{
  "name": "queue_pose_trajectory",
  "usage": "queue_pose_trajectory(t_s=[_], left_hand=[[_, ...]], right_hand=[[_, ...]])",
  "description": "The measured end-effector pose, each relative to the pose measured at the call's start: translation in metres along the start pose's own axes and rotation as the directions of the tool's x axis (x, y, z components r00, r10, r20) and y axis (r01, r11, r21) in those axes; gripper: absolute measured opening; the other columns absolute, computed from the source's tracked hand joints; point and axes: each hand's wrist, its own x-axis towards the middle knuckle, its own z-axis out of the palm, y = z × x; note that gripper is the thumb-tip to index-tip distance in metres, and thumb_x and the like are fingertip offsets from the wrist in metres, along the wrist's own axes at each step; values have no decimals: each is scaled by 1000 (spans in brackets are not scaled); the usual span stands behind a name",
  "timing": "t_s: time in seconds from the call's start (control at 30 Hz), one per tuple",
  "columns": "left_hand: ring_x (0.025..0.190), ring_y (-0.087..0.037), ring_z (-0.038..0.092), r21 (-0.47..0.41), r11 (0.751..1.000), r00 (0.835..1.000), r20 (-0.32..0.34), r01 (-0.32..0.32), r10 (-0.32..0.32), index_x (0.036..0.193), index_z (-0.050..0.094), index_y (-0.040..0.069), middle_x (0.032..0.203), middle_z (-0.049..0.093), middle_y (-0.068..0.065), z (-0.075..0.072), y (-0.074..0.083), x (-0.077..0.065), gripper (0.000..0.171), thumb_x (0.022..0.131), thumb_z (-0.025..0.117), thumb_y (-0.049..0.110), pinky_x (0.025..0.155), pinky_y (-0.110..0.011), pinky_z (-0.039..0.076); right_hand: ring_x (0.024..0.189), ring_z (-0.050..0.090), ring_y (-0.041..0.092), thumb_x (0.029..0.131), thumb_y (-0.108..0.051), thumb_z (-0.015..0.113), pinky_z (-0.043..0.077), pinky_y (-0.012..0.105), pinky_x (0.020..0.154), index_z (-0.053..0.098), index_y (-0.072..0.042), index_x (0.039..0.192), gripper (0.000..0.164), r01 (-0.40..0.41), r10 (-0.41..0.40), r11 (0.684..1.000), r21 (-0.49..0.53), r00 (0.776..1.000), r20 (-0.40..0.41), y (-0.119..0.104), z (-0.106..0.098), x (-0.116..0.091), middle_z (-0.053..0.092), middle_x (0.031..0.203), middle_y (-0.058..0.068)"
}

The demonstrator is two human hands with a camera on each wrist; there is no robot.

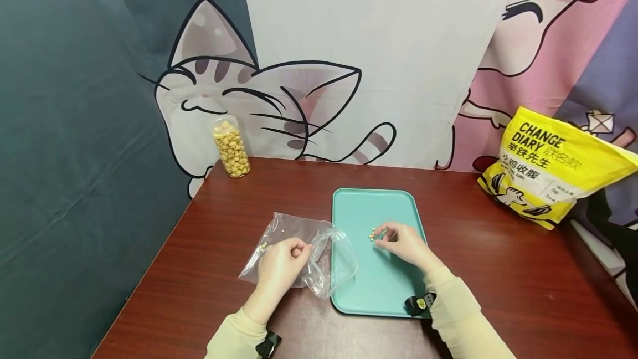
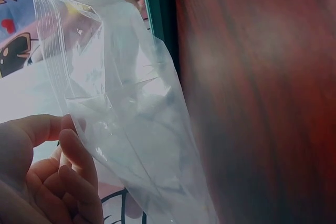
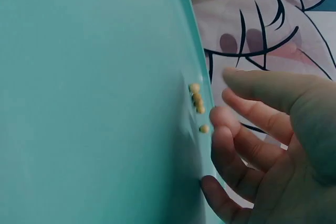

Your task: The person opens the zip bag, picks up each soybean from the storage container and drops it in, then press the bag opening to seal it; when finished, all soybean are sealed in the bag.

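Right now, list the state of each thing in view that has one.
Clear bag, crumpled, mouth apparently open
Beans in the clear bag, few, loose
Tray, flat, partly under the clear bag
Beans on the tray, loosely clustered
Jar, upright, nearly full
Yellow bag, bulging, seal unclear
Left fingers, pinching the clear bag
Right fingers, parted beside the tray beans

Left forearm (image 1: 238,332) and right forearm (image 1: 461,306) extend from the near side, slanting inward. Left hand (image 1: 282,263), at left: thumb and index pinched, other fingers curled. Right hand (image 1: 406,245), at right, slightly farther: fingers loosely bent, thumb apart.
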Motion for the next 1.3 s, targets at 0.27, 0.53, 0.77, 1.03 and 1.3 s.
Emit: queue_pose_trajectory(t_s=[0.27,0.53,0.77,1.03,1.3], left_hand=[[52,0,48,-6,1000,1000,-1,0,0,70,65,27,60,57,16,-1,-1,0,13,82,69,30,47,-25,36],[52,0,48,-11,1000,1000,-4,-19,18,72,67,26,60,58,17,-1,0,0,11,82,69,30,47,-24,36],[51,0,47,-11,1000,1000,-10,-12,12,70,66,26,58,55,17,-1,0,1,13,82,69,30,47,-24,36],[51,1,46,-11,1000,1000,-16,-13,13,70,65,26,58,56,17,-2,-2,0,13,82,69,29,47,-24,35],[51,1,47,-6,1000,1000,-18,-11,11,70,66,26,59,56,17,-3,-3,0,13,82,70,29,47,-24,35]], right_hand=[[58,44,12,84,-11,70,37,27,55,64,-8,101,18,-59,58,996,-65,998,-20,8,2,9,51,68,-1],[54,41,14,86,-9,67,35,29,53,64,-5,98,13,-106,101,987,-124,994,-49,7,0,19,49,64,2],[56,44,15,86,-9,67,37,30,54,65,-7,94,9,-132,124,979,-154,990,-63,7,0,20,53,67,3],[59,45,15,85,-11,69,38,30,55,66,-7,87,5,-140,130,977,-159,989,-75,9,2,20,54,68,2],[57,44,14,83,-11,70,36,29,54,66,-10,84,4,-132,121,978,-159,990,-77,9,4,21,53,65,1]])
